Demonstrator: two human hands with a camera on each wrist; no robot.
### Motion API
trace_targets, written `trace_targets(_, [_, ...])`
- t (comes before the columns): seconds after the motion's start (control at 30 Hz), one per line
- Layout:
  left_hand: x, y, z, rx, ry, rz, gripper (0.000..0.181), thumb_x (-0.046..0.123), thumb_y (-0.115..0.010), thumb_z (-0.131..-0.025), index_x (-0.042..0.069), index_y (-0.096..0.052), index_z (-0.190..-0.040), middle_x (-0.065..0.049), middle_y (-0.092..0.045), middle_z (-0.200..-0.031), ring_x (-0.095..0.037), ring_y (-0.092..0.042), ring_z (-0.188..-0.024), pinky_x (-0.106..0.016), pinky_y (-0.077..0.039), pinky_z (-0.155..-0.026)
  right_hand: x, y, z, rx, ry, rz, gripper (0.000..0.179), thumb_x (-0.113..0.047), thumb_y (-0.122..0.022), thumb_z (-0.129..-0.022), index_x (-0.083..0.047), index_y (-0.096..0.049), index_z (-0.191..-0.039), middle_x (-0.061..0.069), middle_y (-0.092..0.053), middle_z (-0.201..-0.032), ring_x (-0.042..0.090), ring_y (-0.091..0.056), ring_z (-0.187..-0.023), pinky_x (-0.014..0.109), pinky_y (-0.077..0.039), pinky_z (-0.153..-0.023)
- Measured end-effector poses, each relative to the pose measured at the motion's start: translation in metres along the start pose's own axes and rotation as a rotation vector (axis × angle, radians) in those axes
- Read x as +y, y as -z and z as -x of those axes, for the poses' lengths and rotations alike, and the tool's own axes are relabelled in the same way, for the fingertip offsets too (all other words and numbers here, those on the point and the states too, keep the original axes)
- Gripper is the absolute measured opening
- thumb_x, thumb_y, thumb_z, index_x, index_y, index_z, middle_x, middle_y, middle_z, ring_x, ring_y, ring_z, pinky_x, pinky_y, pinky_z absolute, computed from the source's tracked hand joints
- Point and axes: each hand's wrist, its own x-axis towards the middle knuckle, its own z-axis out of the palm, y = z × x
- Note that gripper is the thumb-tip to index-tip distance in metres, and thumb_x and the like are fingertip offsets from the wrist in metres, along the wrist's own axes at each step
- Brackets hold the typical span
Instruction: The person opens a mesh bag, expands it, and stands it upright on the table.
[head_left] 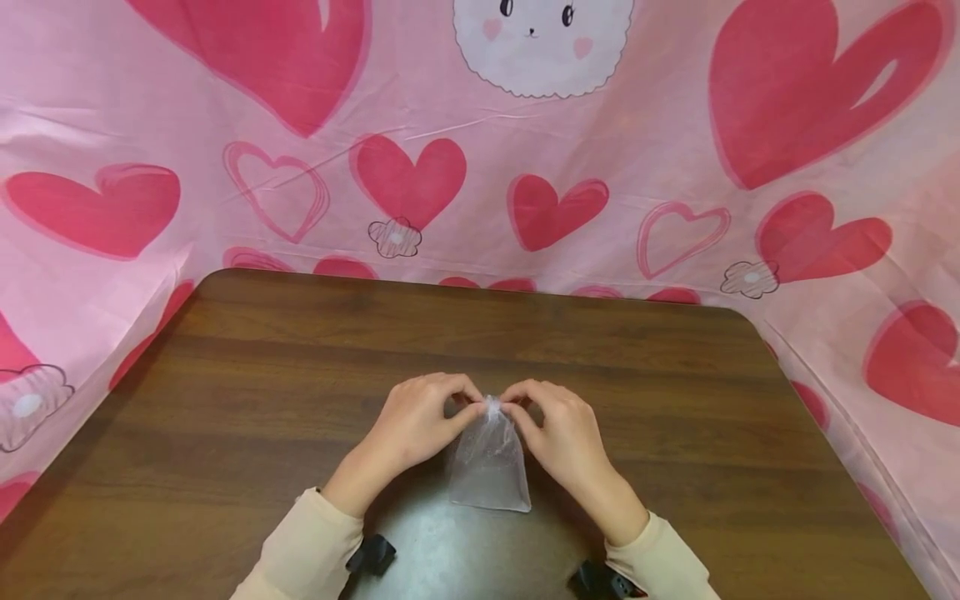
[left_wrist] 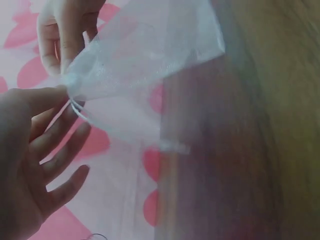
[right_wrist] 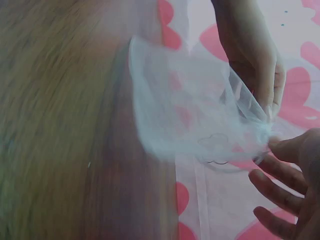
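Note:
A sheer white drawstring pouch [head_left: 491, 471] hangs from both hands over the near middle of the table, its neck gathered tight at the top. My left hand [head_left: 423, 421] pinches the left side of that neck between thumb and forefinger. On the other side, my right hand [head_left: 558, 433] pinches it the same way. In the left wrist view the pouch [left_wrist: 155, 45] spreads out from the pinched neck, and a thin white cord [left_wrist: 115, 131] trails below it. The right wrist view shows the see-through pouch [right_wrist: 185, 105] with nothing visible inside. The other fingers are loosely spread.
A brown wooden table [head_left: 300, 367] lies under the hands. Pink cloth [head_left: 480, 125] printed with hearts rises behind it and along both sides. Dark wrist devices [head_left: 371, 556] sit by the cream sleeves [head_left: 307, 546].

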Motion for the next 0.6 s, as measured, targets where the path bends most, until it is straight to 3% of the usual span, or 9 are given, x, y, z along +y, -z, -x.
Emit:
trace_targets(0.2, [0.0050,0.0032,0.0002,0.106,-0.056,0.040,0.009,0.027,-0.079,-0.086,0.027,-0.071,-0.091,0.015,-0.066,-0.081,-0.005,-0.063,-0.077,-0.031,-0.048,-0.066,-0.0058,0.0033,-0.0008,0.043,-0.153,-0.208,0.019,-0.009,-0.081,-0.082,-0.012,-0.069,-0.096,-0.005,-0.071,-0.086,0.009,-0.067,-0.081,0.038,-0.055,-0.071])
trace_targets(0.37, [0.0067,0.0039,0.0006,0.134,-0.085,0.062,0.010,0.026,-0.080,-0.085,0.026,-0.071,-0.090,0.016,-0.065,-0.080,-0.004,-0.062,-0.076,-0.029,-0.048,-0.064,-0.0072,0.0045,-0.0010,0.022,-0.199,-0.342,0.012,-0.007,-0.078,-0.084,-0.009,-0.071,-0.093,-0.005,-0.070,-0.085,0.009,-0.065,-0.080,0.036,-0.055,-0.076])
trace_targets(0.6, [0.0079,0.0052,0.0013,0.138,-0.087,0.055,0.010,0.026,-0.080,-0.085,0.026,-0.071,-0.090,0.016,-0.065,-0.080,-0.005,-0.062,-0.076,-0.029,-0.048,-0.065,-0.0093,0.0049,-0.0004,0.012,-0.206,-0.363,0.010,-0.006,-0.077,-0.085,-0.009,-0.070,-0.092,-0.005,-0.070,-0.085,0.010,-0.065,-0.080,0.039,-0.055,-0.075])
